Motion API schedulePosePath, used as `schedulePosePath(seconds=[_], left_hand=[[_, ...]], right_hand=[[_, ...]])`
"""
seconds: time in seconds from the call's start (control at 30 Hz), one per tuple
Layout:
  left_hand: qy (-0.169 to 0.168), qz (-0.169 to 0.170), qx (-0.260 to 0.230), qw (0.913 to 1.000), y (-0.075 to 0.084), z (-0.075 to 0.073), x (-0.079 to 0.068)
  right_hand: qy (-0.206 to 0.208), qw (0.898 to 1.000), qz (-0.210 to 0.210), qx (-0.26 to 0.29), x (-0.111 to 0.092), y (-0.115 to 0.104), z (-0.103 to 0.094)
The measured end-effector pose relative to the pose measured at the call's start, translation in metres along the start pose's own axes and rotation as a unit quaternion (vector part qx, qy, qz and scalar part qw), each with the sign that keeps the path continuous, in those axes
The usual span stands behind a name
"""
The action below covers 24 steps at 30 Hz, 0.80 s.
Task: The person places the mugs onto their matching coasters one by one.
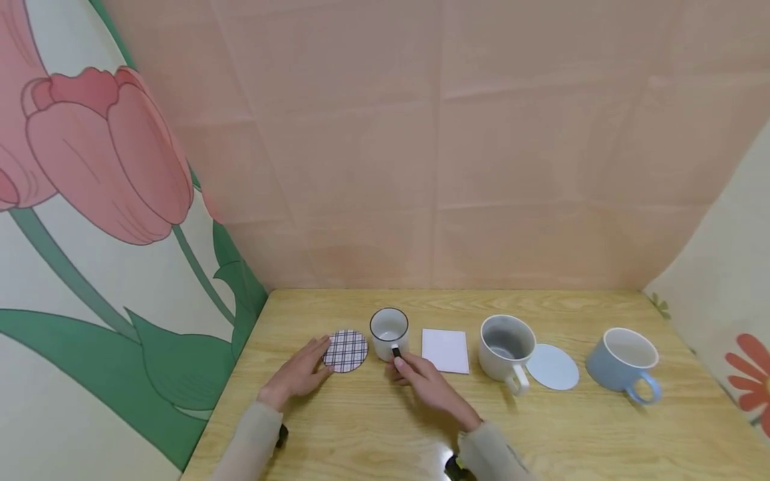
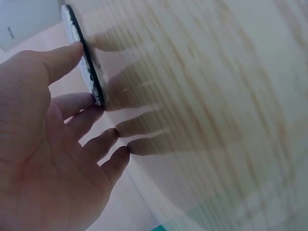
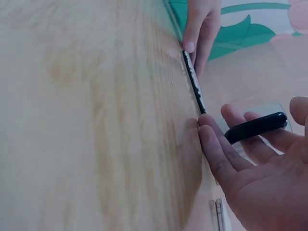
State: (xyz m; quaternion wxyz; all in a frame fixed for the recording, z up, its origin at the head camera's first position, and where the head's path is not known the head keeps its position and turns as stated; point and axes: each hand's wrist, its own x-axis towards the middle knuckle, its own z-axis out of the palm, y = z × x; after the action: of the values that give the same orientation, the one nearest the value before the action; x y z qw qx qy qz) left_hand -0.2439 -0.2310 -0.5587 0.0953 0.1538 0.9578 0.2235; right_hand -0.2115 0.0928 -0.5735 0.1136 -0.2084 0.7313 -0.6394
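A round plaid coaster (image 1: 345, 351) lies flat on the wooden table. My left hand (image 1: 301, 371) touches its left edge with thumb and fingertips, the fingers loosely extended; the left wrist view shows the coaster's dark rim (image 2: 86, 55) between them. Just right of the coaster stands a small white mug (image 1: 388, 326) with a dark rim, upright, its handle towards me. My right hand (image 1: 424, 384) holds that handle, thumb by its top. The right wrist view shows the black handle (image 3: 257, 126) against the fingers, with two fingertips by the tabletop.
A square white coaster (image 1: 445, 351) lies right of the small mug. Beyond it stand a larger white mug (image 1: 506, 344), a round pale-blue coaster (image 1: 553, 367) and a blue mug (image 1: 619, 364). A pink cloth backdrop (image 1: 433, 167) hangs behind the table.
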Motion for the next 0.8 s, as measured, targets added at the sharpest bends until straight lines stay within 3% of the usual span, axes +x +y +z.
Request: schedulePosePath(seconds=[0.27,0.8], left_hand=[[0.001,-0.005,-0.002,1.0000,-0.004,0.001,-0.001],[0.005,0.007,0.002,1.0000,0.000,0.001,-0.001]], right_hand=[[-0.004,0.998,0.035,0.055,0.006,-0.001,0.002],[-0.030,0.995,0.046,0.088,0.012,0.002,0.000]])
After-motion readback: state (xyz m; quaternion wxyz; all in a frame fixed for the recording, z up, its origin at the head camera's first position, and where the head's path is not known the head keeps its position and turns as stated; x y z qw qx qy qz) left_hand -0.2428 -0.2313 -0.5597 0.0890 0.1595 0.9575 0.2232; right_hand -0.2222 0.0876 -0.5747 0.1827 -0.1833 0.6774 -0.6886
